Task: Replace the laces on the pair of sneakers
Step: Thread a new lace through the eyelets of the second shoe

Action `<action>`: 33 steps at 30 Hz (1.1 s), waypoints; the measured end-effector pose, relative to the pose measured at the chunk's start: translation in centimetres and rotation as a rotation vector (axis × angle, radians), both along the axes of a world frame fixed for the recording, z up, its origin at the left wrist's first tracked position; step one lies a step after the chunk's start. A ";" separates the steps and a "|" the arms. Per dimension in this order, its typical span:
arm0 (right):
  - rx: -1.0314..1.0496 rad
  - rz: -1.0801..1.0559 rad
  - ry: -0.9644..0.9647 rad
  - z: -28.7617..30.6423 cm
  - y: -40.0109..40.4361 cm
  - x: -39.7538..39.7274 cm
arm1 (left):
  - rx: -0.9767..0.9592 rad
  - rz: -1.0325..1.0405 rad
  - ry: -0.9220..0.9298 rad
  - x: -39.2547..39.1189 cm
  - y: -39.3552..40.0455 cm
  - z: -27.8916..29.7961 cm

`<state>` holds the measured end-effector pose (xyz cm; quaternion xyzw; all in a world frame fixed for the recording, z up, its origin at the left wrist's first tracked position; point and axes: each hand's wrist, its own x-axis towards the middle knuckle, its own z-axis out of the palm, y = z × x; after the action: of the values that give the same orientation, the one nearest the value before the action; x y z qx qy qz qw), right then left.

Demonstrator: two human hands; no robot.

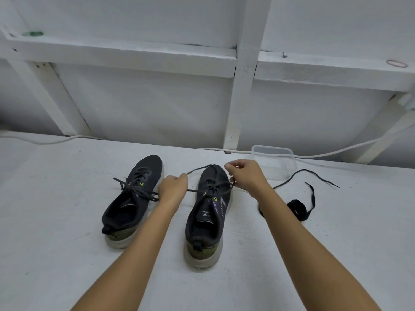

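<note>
Two dark sneakers sit on a white table, heels toward the person, toes toward the far edge. Left sneaker (pixel 132 198) is angled, toe pointing far-right, w/ its lace knotted in a loose bow over the tongue. Right sneaker (pixel 208 212) sits roughly straight, near mid-table, between the two forearms.

Left hand (pixel 173 189) is in the gap between the sneakers, just beside the right sneaker's left side, fingers curled and pinching one end of the lace (pixel 202 168) that runs through the right sneaker's eyelets. Right hand (pixel 246 176) is over the right sneaker's toe/right side, fingers curled, pinching the other part of the same lace near the top eyelets. The lace arcs from left hand up over the toe toward the right hand; a second strand runs taut from left hand across the eyelets.

To the right of the right arm, a spare black lace (pixel 298 209) lies on the table (pixel 56 221), part bundled in a small coil, w/ loose ends trailing toward the far edge; not touched by either hand. A clear plastic container (pixel 274 161) stands near the far edge, just beyond the right hand, apart from it. A white cable (pixel 336 151) runs along the far edge. Behind is a white wall w/ framing and a ledge; a rubber band (pixel 396 63) lies on the ledge, upper right.
</note>
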<state>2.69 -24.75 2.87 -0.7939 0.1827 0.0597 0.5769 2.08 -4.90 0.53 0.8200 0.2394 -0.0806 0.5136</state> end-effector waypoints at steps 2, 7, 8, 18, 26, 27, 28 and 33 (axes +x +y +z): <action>-0.071 0.026 0.011 0.0 -0.5 -0.8 | 0.045 -0.071 0.054 -0.8 0.5 -0.8; -0.209 0.328 0.061 1.1 -1.3 -3.1 | 0.047 -0.115 0.055 -2.5 0.1 -0.6; -0.217 0.392 0.080 1.3 -1.4 -3.4 | 0.049 -0.111 0.017 -2.7 -0.1 -0.1; -0.373 0.594 0.103 1.6 -1.1 -3.7 | 0.098 -0.352 -0.003 -7.2 -2.6 3.2; 0.143 0.376 -0.129 4.1 0.5 -3.7 | 0.185 -0.494 -0.022 -7.3 -2.6 2.0; 0.287 0.305 -0.157 4.6 0.5 -3.5 | 0.177 -0.500 -0.019 -7.3 -2.5 2.0; 0.415 0.252 -0.173 5.1 0.5 -3.3 | 0.168 -0.502 -0.020 -7.3 -2.4 1.8; 0.452 0.206 -0.097 4.6 0.1 -3.6 | 0.100 -0.506 -0.029 -7.2 -2.3 1.7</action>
<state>-0.92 -24.60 7.50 -0.6611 0.0548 0.1196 0.7386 -5.09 -7.19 2.23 0.8793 0.0227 -0.1827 0.4393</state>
